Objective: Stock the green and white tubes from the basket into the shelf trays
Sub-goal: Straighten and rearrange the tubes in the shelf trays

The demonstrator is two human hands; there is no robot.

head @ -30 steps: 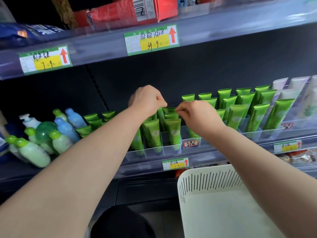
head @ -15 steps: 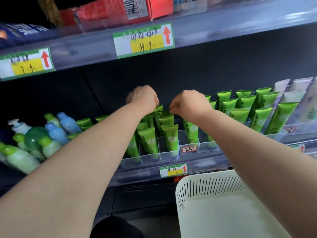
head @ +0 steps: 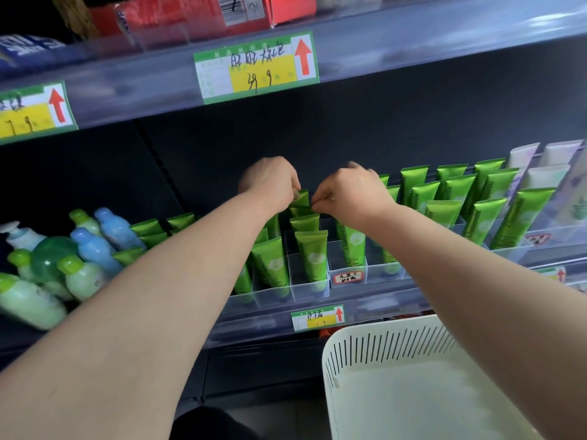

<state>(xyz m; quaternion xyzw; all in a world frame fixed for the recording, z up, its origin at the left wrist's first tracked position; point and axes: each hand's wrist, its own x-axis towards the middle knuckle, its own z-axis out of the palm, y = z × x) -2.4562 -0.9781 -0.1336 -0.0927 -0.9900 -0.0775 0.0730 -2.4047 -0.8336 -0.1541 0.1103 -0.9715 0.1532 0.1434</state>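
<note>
Closer together than a second ago, left hand point(head: 270, 182) and right hand point(head: 352, 193) both pinch the crimped end of a glossy green plastic tube point(head: 302, 198), apparently seating it upright near the back edge of the clear plastic shelf tray point(head: 276, 298).

- A green-edged price label point(head: 255, 66) with a yellow patch and a red up-arrow.
- A red box point(head: 190, 12) with a barcode sticker, just above the price label.
- A second label point(head: 33, 111) of the same kind, well left of the price label and slightly lower.
- Green-capped and blue bottles point(head: 95, 246) heaped far below and left of the price label.
- A white pump bottle point(head: 25, 238) at the heap's left edge.
</note>
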